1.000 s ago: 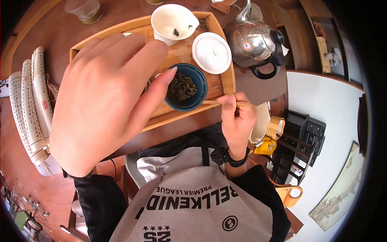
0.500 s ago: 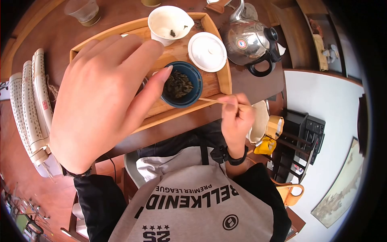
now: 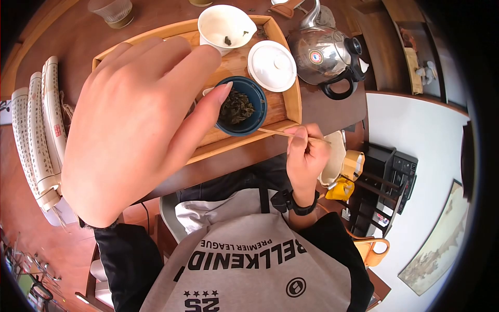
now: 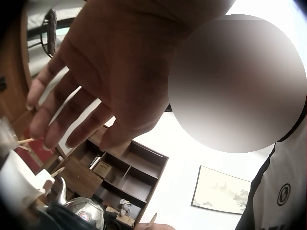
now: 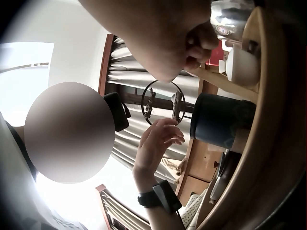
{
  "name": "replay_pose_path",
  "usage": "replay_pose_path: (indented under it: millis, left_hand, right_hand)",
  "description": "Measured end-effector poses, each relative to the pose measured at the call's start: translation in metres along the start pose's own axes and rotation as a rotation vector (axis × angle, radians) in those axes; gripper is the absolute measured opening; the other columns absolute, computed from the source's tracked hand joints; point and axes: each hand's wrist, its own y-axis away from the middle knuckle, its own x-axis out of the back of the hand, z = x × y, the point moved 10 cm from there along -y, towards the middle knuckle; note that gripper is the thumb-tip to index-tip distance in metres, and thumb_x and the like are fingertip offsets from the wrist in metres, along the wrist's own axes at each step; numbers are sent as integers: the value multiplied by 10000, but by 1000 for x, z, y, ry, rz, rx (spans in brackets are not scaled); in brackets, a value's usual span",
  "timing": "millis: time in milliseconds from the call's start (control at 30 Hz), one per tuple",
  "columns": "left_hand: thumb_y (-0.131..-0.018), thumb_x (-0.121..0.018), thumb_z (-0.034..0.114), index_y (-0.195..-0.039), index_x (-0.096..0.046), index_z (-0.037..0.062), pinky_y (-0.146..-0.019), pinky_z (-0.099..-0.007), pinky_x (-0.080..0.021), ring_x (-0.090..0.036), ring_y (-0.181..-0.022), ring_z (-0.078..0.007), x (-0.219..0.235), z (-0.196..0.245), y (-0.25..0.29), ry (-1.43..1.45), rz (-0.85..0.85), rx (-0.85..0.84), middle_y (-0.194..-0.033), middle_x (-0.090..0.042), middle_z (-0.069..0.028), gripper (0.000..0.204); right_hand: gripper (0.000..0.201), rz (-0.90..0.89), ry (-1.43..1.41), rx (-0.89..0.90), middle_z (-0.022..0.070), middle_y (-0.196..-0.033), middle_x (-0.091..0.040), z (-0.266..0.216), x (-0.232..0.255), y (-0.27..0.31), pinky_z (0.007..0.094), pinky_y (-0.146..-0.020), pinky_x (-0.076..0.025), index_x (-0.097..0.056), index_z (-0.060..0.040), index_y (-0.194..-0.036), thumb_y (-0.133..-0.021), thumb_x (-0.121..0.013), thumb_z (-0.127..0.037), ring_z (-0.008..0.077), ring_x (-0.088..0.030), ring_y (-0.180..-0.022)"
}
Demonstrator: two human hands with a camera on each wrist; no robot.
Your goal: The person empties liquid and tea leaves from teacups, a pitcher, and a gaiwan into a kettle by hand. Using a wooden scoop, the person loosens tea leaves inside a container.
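Observation:
A dark blue cup (image 3: 254, 115) with dark tea leaves (image 3: 237, 108) inside stands on a wooden tray (image 3: 208, 154). My right hand (image 3: 307, 155) pinches a thin wooden stick (image 3: 277, 133), its far end close to the cup's near right rim in the head view. My left hand (image 3: 138, 117) hangs over the tray, fingers loosely bent, its thumb overlapping the cup's left rim in the head view. The left wrist view shows that hand (image 4: 108, 72) with nothing in its grasp. A white lid (image 3: 271, 66) and a white pouring pitcher (image 3: 222, 26) with leaf bits inside sit beside the cup.
A steel kettle (image 3: 327, 57) with a black handle stands right of the tray. Written bamboo-style scrolls (image 3: 47, 130) lie at the left. A glass cup (image 3: 113, 11) is at the far left, and a pale bag (image 3: 335, 158) hangs or stands beyond my right hand.
The right hand has drawn slightly back toward the body, with the stick now slanting more and showing more of its length. The left hand stays over the tray; the head view shifts a little.

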Motion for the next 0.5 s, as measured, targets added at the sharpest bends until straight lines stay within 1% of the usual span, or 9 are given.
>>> replay_pose_path:
  millis: [133, 200, 333, 433, 500]
  left_hand:
    - [-818, -691, 82, -1037, -640, -11, -718, -419, -475, -608, -815, -364, 0, 0, 0, 3, -9, 13, -907, -638, -175, 243]
    - [-818, -691, 81, -1038, -640, -11, -719, -420, -475, -607, -816, -366, 0, 0, 1, 5, -10, 14, -910, -639, -176, 245]
    - [-818, -689, 78, -1042, -639, -12, -726, -420, -474, -607, -822, -372, 0, 0, 1, 7, -8, 16, -919, -641, -178, 247]
    - [-819, -686, 77, -1043, -639, -12, -731, -419, -474, -607, -825, -371, 0, 0, 1, 4, -14, 12, -921, -641, -178, 245]
    - [-819, -686, 76, -1046, -637, -12, -732, -419, -473, -607, -826, -371, 0, 0, 1, 7, -14, 13, -920, -640, -177, 249]
  right_hand:
    - [191, -11, 32, 1, 61, -701, -625, -8, -2, -2, 240, -474, -359, -658, 67, -781, -910, -603, -63, 68, -474, -512]
    - [183, -18, 67, 47, 68, -708, -629, -16, -4, -3, 240, -480, -371, -654, 68, -779, -901, -614, -62, 72, -482, -519]
    - [176, -46, 111, 56, 76, -715, -634, -22, -8, -4, 244, -483, -382, -653, 68, -775, -891, -624, -61, 78, -482, -517]
    - [155, -79, 131, 44, 74, -713, -636, -22, -10, -6, 243, -490, -406, -652, 59, -787, -885, -628, -58, 89, -505, -520]
    - [139, -109, 149, 74, 73, -706, -643, -24, -13, -6, 241, -504, -436, -650, 47, -812, -889, -634, -68, 100, -541, -533]
